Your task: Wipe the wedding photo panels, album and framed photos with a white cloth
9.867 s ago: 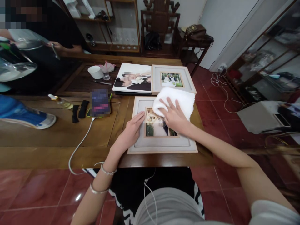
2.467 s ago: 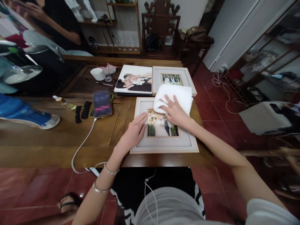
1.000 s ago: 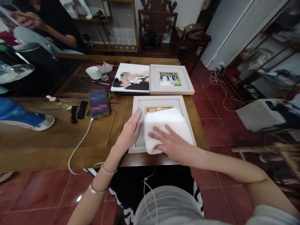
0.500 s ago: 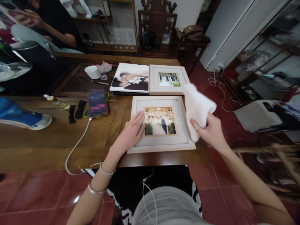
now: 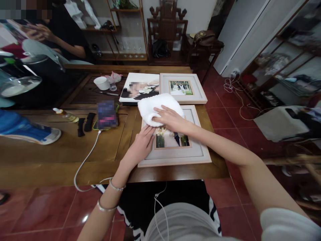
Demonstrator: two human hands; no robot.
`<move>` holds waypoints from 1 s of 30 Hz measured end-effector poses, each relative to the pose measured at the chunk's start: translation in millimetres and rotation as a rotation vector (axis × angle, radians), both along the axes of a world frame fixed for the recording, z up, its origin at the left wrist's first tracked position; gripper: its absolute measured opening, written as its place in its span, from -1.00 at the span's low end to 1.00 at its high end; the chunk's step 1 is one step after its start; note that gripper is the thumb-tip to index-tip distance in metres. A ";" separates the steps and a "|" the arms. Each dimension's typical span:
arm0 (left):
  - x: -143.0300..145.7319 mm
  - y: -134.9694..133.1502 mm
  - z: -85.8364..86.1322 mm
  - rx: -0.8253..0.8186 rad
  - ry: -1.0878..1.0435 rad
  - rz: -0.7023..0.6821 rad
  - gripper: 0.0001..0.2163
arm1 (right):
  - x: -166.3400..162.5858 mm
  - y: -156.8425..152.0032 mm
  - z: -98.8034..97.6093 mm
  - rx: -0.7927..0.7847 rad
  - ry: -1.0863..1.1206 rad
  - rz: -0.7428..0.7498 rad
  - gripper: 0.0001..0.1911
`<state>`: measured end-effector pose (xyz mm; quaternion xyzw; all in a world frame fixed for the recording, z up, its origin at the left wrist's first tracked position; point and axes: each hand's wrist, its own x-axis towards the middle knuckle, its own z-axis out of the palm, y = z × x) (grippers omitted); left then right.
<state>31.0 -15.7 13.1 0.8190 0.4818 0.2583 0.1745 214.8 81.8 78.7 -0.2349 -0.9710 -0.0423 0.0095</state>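
Partly under left hand, framed photo, white cloth beneath right hand.

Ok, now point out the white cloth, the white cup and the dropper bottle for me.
White cloth point(image 5: 157, 101): head view, on its upper fluffy surface.
White cup point(image 5: 101, 83): head view, on its outer side wall.
Dropper bottle point(image 5: 69, 116): head view, on its yellowish body.

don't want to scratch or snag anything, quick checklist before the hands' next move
Right hand on the white cloth: ok
Left hand on the left side of the near frame: ok
Near frame flat on the table: ok
White cable away from that frame: ok, left of it
Photo in that frame uncovered: not ok, cloth over its top
Cloth off the picture panel behind: cannot tell
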 end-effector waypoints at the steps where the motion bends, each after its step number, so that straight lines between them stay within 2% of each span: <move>1: -0.1 0.1 -0.4 -0.002 -0.007 -0.003 -0.56 | 3.8 -1.9 -1.9 -0.001 0.002 -0.029 -0.39; 4: -0.8 0.2 -3.0 0.013 -0.023 -0.010 -0.54 | 29.2 -7.6 2.3 -0.021 0.011 -0.130 -0.39; 10: -0.4 -1.3 -4.2 0.005 -0.032 0.006 -0.55 | 96.3 -14.4 26.7 -0.097 -0.049 -0.409 -0.25; 12: 0.3 -1.7 -3.7 0.011 -0.033 0.011 -0.55 | 111.8 -17.5 28.9 -0.083 -0.058 -0.448 -0.26; 16: 0.8 -1.8 -4.0 0.027 -0.033 0.022 -0.56 | 121.4 -39.9 21.8 -0.043 -0.048 -0.421 -0.31; 20: 1.0 -2.1 -3.8 0.012 -0.036 0.027 -0.55 | 118.1 -92.9 18.4 -0.090 -0.040 -0.377 -0.34; 25: 0.3 -2.0 -0.4 -0.003 0.001 0.019 -0.55 | 132.7 -163.3 44.6 -0.274 -0.010 -0.320 -0.30; 27: -1.0 -1.5 1.1 0.004 0.016 -0.003 -0.55 | 142.7 -174.2 57.0 -0.377 0.005 -0.321 -0.30; 30: -3.1 -0.6 2.6 0.006 0.028 -0.023 -0.55 | 151.6 -163.5 60.4 -0.441 0.031 -0.376 -0.36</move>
